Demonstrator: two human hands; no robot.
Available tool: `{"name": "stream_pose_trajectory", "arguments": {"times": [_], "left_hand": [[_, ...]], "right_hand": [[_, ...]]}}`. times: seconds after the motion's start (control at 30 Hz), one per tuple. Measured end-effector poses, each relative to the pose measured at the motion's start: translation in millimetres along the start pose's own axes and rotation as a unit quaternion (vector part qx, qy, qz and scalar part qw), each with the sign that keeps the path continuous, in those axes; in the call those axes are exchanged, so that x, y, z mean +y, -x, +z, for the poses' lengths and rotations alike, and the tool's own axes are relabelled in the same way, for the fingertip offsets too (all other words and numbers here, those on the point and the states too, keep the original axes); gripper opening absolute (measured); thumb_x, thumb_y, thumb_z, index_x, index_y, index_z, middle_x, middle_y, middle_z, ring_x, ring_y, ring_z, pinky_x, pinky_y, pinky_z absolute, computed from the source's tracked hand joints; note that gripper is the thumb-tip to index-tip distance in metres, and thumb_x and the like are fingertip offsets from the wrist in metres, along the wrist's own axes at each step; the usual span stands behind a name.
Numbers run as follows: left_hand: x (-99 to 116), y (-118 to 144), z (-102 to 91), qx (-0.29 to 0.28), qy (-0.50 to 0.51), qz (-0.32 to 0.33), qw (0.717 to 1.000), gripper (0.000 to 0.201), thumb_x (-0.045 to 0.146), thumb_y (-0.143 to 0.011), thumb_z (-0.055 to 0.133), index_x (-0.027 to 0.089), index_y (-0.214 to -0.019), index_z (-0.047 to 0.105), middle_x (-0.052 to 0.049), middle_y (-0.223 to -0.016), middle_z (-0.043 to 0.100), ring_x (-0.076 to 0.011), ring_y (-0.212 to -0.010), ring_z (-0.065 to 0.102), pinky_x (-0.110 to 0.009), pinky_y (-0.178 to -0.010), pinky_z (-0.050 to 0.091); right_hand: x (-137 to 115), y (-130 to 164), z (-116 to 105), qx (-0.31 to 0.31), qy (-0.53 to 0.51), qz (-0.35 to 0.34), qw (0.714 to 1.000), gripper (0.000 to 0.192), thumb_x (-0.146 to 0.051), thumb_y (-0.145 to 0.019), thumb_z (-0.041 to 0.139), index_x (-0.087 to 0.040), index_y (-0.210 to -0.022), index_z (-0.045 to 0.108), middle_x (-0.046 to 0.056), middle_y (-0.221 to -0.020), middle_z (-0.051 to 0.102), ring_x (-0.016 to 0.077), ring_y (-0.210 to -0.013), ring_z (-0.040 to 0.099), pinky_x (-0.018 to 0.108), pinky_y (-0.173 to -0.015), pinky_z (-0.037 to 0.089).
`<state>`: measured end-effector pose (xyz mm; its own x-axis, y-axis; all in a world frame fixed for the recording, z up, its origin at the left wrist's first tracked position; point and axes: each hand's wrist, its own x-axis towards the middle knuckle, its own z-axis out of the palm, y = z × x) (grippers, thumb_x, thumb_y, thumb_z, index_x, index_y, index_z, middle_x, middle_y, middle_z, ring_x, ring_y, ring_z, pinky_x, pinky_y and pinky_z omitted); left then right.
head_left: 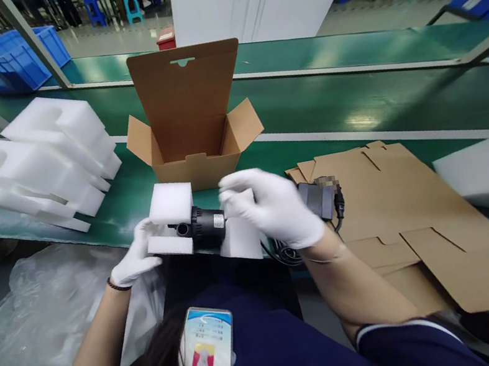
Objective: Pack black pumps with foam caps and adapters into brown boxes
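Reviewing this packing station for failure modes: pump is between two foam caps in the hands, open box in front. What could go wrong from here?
1. The black cylindrical pump is only partly seated between the left white foam end cap and the right white foam end cap; it could slip out.
2. The black power adapter and its cord lie beside the right hand; the cord may snag.
3. The open brown cardboard box has side flaps that could catch the foam.

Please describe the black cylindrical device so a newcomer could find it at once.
On the green conveyor belt stands an open brown cardboard box. Just before it, two white-gloved hands hold white foam blocks. The black cylindrical device between them is the only dark thing.
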<state>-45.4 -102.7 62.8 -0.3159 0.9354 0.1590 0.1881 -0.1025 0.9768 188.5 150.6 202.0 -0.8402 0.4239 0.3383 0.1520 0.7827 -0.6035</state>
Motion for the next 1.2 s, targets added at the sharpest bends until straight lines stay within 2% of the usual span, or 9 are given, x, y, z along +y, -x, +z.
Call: {"name": "stream_pose_trajectory", "arguments": {"times": [0.07, 0.13, 0.27, 0.37, 0.47, 0.63, 0.87, 1.1, 1.2], "left_hand": [[27.8, -10.2, -10.5, 0.038, 0.026, 0.102, 0.994, 0.089, 0.048, -0.089, 0.075, 0.045, -0.160, 0.023, -0.007, -0.172, 0.023, -0.0320, -0.157, 0.031, -0.058, -0.124, 0.037], [68.9, -31.9, -8.3, 0.027, -0.089, 0.197, 0.976, 0.097, 0.030, -0.085, 0.081, 0.051, -0.161, 0.024, 0.003, -0.175, 0.014, -0.0290, -0.161, 0.020, -0.054, -0.131, 0.025], [138.3, -97.0, 50.0, -0.256, -0.367, 0.346, 0.825, 0.064, 0.020, -0.091, 0.071, 0.040, -0.149, 0.052, -0.007, -0.162, 0.042, -0.0378, -0.151, 0.034, -0.066, -0.124, 0.026], [141.7, -139.2, 109.1, -0.387, -0.415, 0.465, 0.679, 0.041, 0.011, -0.098, 0.054, 0.033, -0.131, 0.065, -0.008, -0.135, 0.065, -0.0296, -0.132, 0.053, -0.057, -0.121, 0.030], [119.1, -159.8, 138.3, -0.422, -0.430, 0.503, 0.619, 0.025, 0.017, -0.103, 0.049, 0.027, -0.109, 0.072, -0.005, -0.096, 0.070, -0.0213, -0.094, 0.062, -0.050, -0.118, 0.032], [106.3, -164.2, 132.1, -0.419, -0.446, 0.476, 0.632, 0.021, 0.018, -0.100, 0.052, 0.024, -0.096, 0.071, -0.004, -0.087, 0.067, -0.0188, -0.079, 0.057, -0.047, -0.118, 0.032], [111.3, -167.9, 130.1, -0.450, -0.433, 0.389, 0.678, 0.018, 0.021, -0.087, 0.061, 0.025, -0.103, 0.070, -0.007, -0.097, 0.070, -0.0235, -0.094, 0.060, -0.049, -0.120, 0.030], [114.8, -168.2, 134.1, -0.450, -0.425, 0.366, 0.695, 0.017, 0.023, -0.084, 0.061, 0.024, -0.099, 0.069, -0.006, -0.094, 0.069, -0.0232, -0.093, 0.061, -0.051, -0.118, 0.029], [112.5, -169.5, 135.3, -0.442, -0.428, 0.374, 0.694, 0.020, 0.025, -0.084, 0.059, 0.022, -0.101, 0.069, -0.006, -0.093, 0.068, -0.0229, -0.091, 0.061, -0.052, -0.117, 0.031]], "right_hand": [[26.3, 33.4, -18.2, 0.025, 0.015, 0.073, 0.997, 0.031, -0.044, -0.102, 0.054, -0.020, -0.106, 0.073, 0.008, -0.105, 0.077, 0.0220, -0.095, 0.072, 0.033, -0.087, 0.055], [48.5, 73.5, -22.1, -0.075, 0.049, 0.108, 0.990, 0.031, -0.047, -0.099, 0.059, -0.020, -0.104, 0.074, 0.008, -0.104, 0.077, 0.0238, -0.095, 0.072, 0.035, -0.086, 0.055], [65.1, 127.7, -5.4, -0.260, 0.148, 0.068, 0.952, 0.031, -0.044, -0.093, 0.070, -0.014, -0.101, 0.074, 0.014, -0.103, 0.075, 0.0305, -0.103, 0.068, 0.043, -0.096, 0.049], [52.1, 125.1, -6.5, -0.270, 0.199, 0.086, 0.938, 0.028, -0.032, -0.102, 0.054, -0.015, -0.087, 0.070, 0.012, -0.090, 0.072, 0.0248, -0.090, 0.066, 0.036, -0.087, 0.046], [23.3, 104.4, -21.5, -0.276, 0.205, 0.119, 0.932, 0.036, -0.035, -0.106, 0.044, -0.016, -0.084, 0.065, 0.010, -0.084, 0.071, 0.0216, -0.078, 0.064, 0.031, -0.070, 0.040], [-13.6, 92.8, -18.4, -0.344, 0.018, 0.199, 0.918, 0.023, -0.034, -0.106, 0.043, -0.019, -0.092, 0.053, 0.003, -0.071, 0.068, 0.0170, -0.060, 0.064, 0.028, -0.064, 0.041], [-4.6, 135.2, 48.8, -0.343, -0.248, 0.398, 0.814, 0.009, -0.028, -0.104, 0.042, -0.024, -0.098, 0.037, -0.010, -0.052, 0.053, 0.0124, -0.039, 0.053, 0.021, -0.044, 0.041], [-10.2, 128.1, 59.3, -0.323, -0.473, 0.282, 0.770, 0.019, -0.018, -0.096, 0.045, -0.024, -0.080, 0.036, -0.009, -0.041, 0.049, 0.0090, -0.033, 0.044, 0.018, -0.041, 0.035], [-10.5, 118.7, 74.3, -0.314, -0.456, 0.322, 0.768, 0.016, -0.016, -0.094, 0.047, -0.024, -0.086, 0.037, -0.011, -0.044, 0.050, 0.0098, -0.032, 0.044, 0.018, -0.037, 0.034]]}}
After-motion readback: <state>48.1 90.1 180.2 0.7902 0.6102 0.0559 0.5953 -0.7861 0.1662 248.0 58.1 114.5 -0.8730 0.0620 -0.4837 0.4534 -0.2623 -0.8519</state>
